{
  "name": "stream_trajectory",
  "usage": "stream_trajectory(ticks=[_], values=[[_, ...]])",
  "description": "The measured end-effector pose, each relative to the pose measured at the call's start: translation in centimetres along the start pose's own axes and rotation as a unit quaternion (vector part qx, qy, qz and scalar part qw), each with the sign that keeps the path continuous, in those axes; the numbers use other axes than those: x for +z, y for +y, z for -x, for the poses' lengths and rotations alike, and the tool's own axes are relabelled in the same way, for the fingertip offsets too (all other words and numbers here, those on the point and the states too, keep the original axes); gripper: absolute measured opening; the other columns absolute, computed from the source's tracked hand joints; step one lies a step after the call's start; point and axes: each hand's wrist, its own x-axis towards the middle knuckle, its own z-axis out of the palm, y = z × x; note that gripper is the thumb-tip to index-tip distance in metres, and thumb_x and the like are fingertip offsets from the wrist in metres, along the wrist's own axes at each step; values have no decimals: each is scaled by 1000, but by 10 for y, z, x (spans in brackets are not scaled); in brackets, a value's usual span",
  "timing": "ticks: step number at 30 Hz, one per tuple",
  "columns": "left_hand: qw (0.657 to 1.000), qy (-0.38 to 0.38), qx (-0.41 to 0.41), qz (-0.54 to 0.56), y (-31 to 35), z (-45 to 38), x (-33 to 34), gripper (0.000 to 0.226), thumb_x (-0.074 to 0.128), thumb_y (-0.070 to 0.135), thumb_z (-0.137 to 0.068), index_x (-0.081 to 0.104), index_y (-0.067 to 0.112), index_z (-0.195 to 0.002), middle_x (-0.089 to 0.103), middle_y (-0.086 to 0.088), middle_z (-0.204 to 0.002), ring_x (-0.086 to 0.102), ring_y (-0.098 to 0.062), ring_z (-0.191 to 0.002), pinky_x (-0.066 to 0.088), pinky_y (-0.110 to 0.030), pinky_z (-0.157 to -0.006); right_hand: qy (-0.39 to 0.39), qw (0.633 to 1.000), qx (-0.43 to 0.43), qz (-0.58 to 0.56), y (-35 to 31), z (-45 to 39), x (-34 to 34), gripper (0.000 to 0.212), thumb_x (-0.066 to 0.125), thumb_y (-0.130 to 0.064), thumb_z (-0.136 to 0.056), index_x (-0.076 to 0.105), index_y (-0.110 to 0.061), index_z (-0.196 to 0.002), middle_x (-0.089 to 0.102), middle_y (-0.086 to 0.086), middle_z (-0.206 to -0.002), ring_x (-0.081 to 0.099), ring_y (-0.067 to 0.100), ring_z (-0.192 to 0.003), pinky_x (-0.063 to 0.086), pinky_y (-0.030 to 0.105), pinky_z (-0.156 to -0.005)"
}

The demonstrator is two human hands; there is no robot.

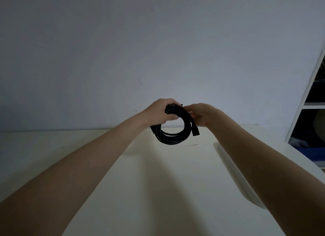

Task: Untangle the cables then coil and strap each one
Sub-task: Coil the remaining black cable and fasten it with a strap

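Observation:
A black cable point(173, 138) wound into a round coil hangs in the air above the far part of the white table point(158, 183). My left hand point(159, 111) grips the top left of the coil, fingers curled round the bundle. My right hand point(202, 115) pinches the coil's upper right side, where a dark strap or cable end sticks out behind the fingers. A black connector point(195, 130) dangles below my right hand. Whether a strap is around the coil cannot be told.
A plain wall point(158, 51) stands right behind the table's far edge. A white shelf unit point(309, 104) with dark items in its compartments stands at the right. A white raised rim point(235, 174) runs along the table's right side.

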Motion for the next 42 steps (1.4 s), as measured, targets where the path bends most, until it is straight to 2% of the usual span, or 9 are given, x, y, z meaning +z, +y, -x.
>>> stream_trajectory(ticks=[6,11,18,26,29,33,35,37,42], values=[[995,-3,-88,46,-3,3,-12,13,64,6,-87,64,7,-100,59,1,-74,46,0,-39,33,-9,-39,3,982,-172,73,-4,6,10,16,54,-4,-92,60,0,-107,58,6,-93,59,20,-84,49,23,-70],[970,43,-185,149,-8,-1,-20,8,67,5,-83,59,6,-81,42,-3,-63,39,-12,-50,34,-17,-44,-7,833,-356,424,6,9,17,42,60,-3,-83,51,-10,-124,44,2,-117,48,15,-101,36,16,-81],[922,31,-234,307,-2,2,-17,9,48,-4,-88,55,1,-89,58,-3,-56,46,-7,-38,37,-15,-38,38,753,-429,498,11,4,21,35,72,-14,-80,56,-5,-110,52,7,-110,51,22,-92,33,22,-73],[905,23,-246,346,-9,20,-40,23,34,-1,-83,56,2,-87,67,-7,-73,48,-6,-44,35,-13,-41,-3,893,-352,282,-1,8,46,11,74,-8,-77,66,-8,-85,68,1,-76,55,-4,-50,36,8,-50],[920,44,-246,302,-23,43,-67,25,37,2,-85,60,3,-95,69,-6,-84,51,-7,-57,40,-14,-46,-56,939,-290,177,-4,-1,81,15,79,-8,-72,66,-16,-75,73,0,-80,65,17,-69,46,30,-66],[945,169,-252,122,-60,85,-125,12,52,21,-93,59,12,-97,59,-6,-100,56,-17,-88,42,-25,-76,-94,955,-250,132,5,-3,147,17,80,-3,-70,66,-11,-78,71,5,-78,61,6,-60,45,18,-65],[901,265,-316,-139,-92,118,-161,33,52,28,-93,54,5,-116,55,-15,-120,52,-28,-110,39,-35,-91,-107,960,-227,124,13,-3,183,18,79,-2,-71,66,-8,-82,70,7,-80,60,8,-62,45,17,-63],[797,250,-395,-384,-118,152,-185,40,47,26,-94,44,1,-125,46,-19,-131,41,-34,-121,32,-37,-100,-113,965,-213,108,21,-2,207,19,79,-1,-71,66,-8,-82,69,8,-81,56,10,-60,43,15,-59],[668,148,-560,-467,-171,207,-215,43,34,14,-99,32,-4,-139,32,-23,-144,28,-37,-134,11,-45,-115,-157,961,-199,107,28,-4,272,18,79,-4,-72,64,-12,-78,70,6,-83,48,4,-46,34,10,-41]])
